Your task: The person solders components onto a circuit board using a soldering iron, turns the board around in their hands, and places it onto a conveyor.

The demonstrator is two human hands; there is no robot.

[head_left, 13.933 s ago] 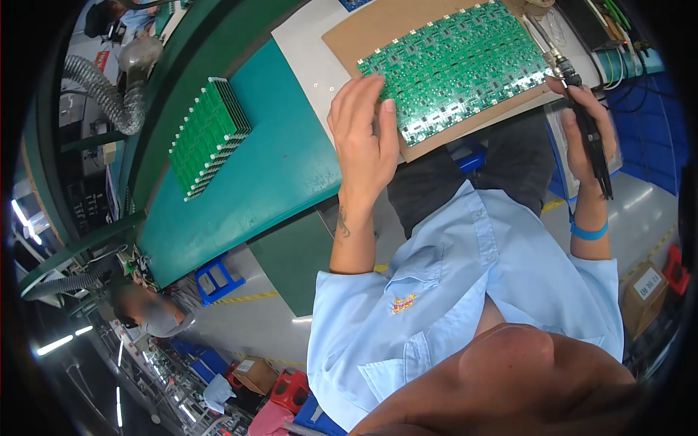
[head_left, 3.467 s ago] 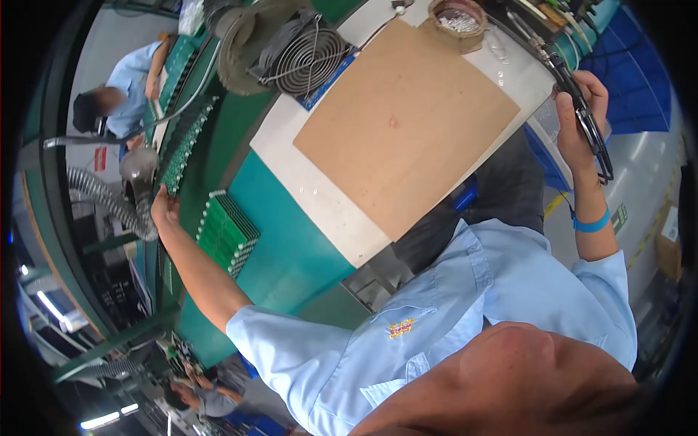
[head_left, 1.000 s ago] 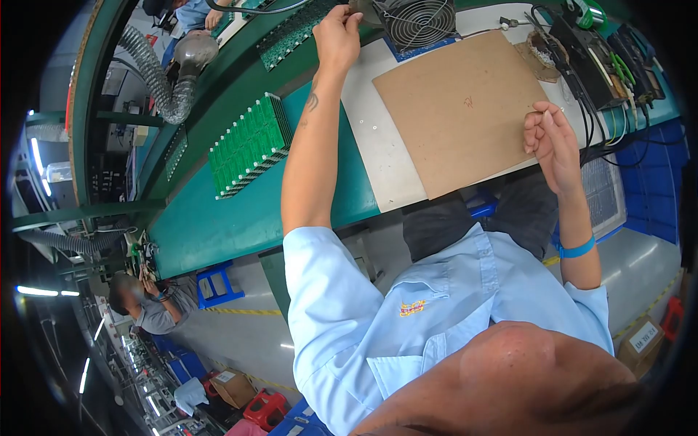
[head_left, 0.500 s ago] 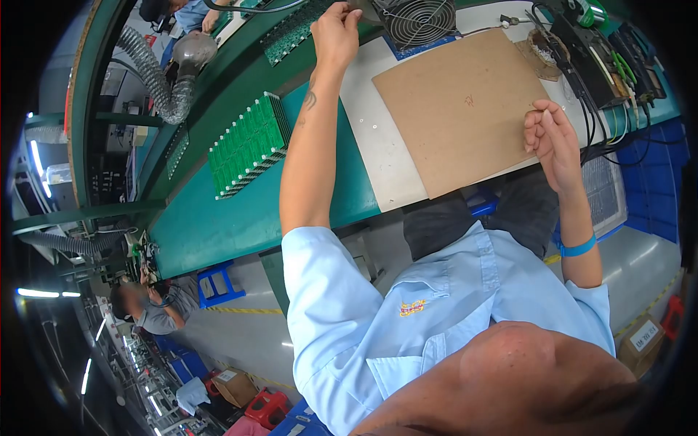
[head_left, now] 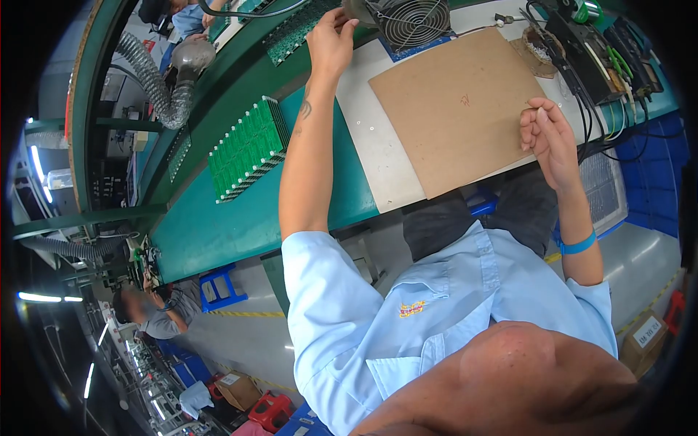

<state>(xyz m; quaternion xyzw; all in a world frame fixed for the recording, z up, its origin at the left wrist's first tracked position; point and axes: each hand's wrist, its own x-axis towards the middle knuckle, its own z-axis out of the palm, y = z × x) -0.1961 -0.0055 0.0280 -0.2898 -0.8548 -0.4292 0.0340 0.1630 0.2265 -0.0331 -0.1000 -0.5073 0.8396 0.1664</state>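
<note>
At the top of the view my left hand [head_left: 331, 42] is raised beside the fan [head_left: 411, 22], near the edge of a grey round part. Its fingers are bent together; what they hold, if anything, is too hidden to name. My right hand [head_left: 551, 138] hovers over the right edge of the brown board [head_left: 458, 109], fingers curled and thumb against them, and a tiny thing may be in the pinch. A stack of green circuit boards [head_left: 249, 150] lies on the green table mat [head_left: 218, 218], left of my left forearm.
Behind my left hand more green boards [head_left: 291, 38] lie on a rail. Black equipment [head_left: 590, 62] with cables and a small container [head_left: 536, 54] stand at the back right. One co-worker [head_left: 156, 312] is at the lower left, another [head_left: 178, 13] at the upper left.
The circuit board from the oldest frame is gone from the brown board. My left hand moved from the far left rail to beside the fan. The black tool has left my right hand.
</note>
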